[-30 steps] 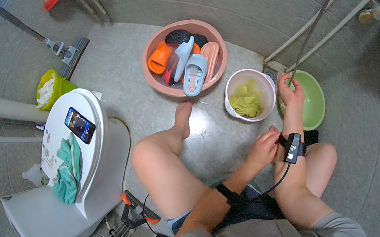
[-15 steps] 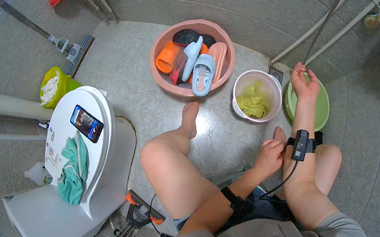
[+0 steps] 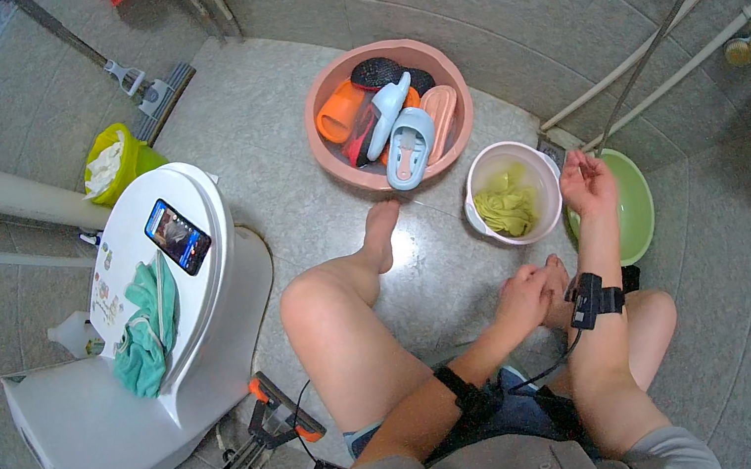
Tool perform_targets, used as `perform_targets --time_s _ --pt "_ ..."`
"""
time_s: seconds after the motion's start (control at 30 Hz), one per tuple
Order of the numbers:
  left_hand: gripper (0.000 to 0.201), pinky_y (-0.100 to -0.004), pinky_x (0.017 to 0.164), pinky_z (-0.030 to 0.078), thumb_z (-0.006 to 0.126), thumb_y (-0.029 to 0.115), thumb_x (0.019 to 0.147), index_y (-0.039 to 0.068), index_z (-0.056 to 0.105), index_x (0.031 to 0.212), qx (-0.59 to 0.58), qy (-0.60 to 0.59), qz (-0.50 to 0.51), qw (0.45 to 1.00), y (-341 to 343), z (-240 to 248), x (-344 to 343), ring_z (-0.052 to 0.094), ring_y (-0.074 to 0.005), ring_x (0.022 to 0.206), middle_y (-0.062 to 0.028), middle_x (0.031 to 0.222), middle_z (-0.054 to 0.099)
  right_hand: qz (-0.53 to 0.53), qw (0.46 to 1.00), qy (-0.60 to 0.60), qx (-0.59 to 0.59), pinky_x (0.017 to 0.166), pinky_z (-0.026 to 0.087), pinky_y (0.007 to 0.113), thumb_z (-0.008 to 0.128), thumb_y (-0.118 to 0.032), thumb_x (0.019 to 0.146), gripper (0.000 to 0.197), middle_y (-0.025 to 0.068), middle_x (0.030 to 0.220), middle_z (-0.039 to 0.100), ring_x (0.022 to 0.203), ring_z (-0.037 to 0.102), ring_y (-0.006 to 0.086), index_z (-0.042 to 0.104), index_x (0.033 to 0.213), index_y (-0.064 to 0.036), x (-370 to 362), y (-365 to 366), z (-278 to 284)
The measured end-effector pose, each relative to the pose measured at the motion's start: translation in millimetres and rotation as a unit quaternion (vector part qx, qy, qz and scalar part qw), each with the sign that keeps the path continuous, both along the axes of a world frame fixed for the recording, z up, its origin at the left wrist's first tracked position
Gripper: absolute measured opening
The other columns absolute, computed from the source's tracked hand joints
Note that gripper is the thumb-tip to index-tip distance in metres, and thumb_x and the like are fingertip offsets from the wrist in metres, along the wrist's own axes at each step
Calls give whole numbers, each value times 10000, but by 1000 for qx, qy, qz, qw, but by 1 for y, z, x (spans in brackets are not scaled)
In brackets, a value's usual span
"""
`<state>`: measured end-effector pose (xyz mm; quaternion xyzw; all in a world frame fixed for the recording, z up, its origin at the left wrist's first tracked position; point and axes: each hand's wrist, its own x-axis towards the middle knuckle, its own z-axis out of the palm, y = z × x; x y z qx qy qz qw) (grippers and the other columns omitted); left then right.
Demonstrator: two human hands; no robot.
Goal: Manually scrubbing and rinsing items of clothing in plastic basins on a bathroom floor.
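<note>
My left hand (image 3: 522, 300) is held between my knees with its fingers curled in, and I see nothing in it. Close beside it is my foot (image 3: 556, 275). Stretched out over the green basin (image 3: 633, 207), my right hand (image 3: 590, 184) is palm up, its loosely bent fingers apart and holding nothing. Left of that hand stands a pale pink bucket (image 3: 544, 166) with a yellow-green cloth (image 3: 505, 207) in water. A black strapped device (image 3: 591, 301) with a cable sits on my right forearm, and a black strap (image 3: 464, 395) circles my left arm.
A pink tub (image 3: 336, 167) full of slippers (image 3: 409, 146) stands ahead. On the left, a white toilet lid (image 3: 128, 218) bears a phone (image 3: 178, 235) and a teal cloth (image 3: 147, 320). Beyond it are a yellow-green bin (image 3: 144, 162) and a mop (image 3: 154, 95). Pipes run along the right wall.
My right hand has drawn back toward me and to the left, its fingers bending more. My left hand has shifted slightly away from the right forearm. The whole view has tilted slightly.
</note>
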<state>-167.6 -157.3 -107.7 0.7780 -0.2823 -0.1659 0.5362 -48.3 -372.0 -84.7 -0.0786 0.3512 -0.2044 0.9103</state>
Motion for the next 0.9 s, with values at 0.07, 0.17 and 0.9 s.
perform_targets --time_s 0.07,0.17,0.9 --pt "398 -422 812 441 605 126 740 52 528 1124 41 16 31 999 2 -12 3 536 -356 940 -171 1072 514 23 999 32 -29 594 482 274 489 -41 786 180 145 888 599 771 593 220 531 944 35 -15 7 -2" --pt "401 -431 795 460 608 163 743 41 530 1117 138 24 29 990 10 -36 10 535 -373 945 -203 1086 499 129 989 27 -66 605 514 274 500 -57 798 161 131 850 604 749 612 211 540 929 28 -59 19 -8" --pt "348 -450 821 444 597 248 763 11 562 1015 218 139 69 963 6 -42 29 518 -390 976 -238 1092 487 277 917 256 -130 412 391 240 542 -124 817 228 50 718 557 527 506 138 481 1027 -189 -165 53 -72"
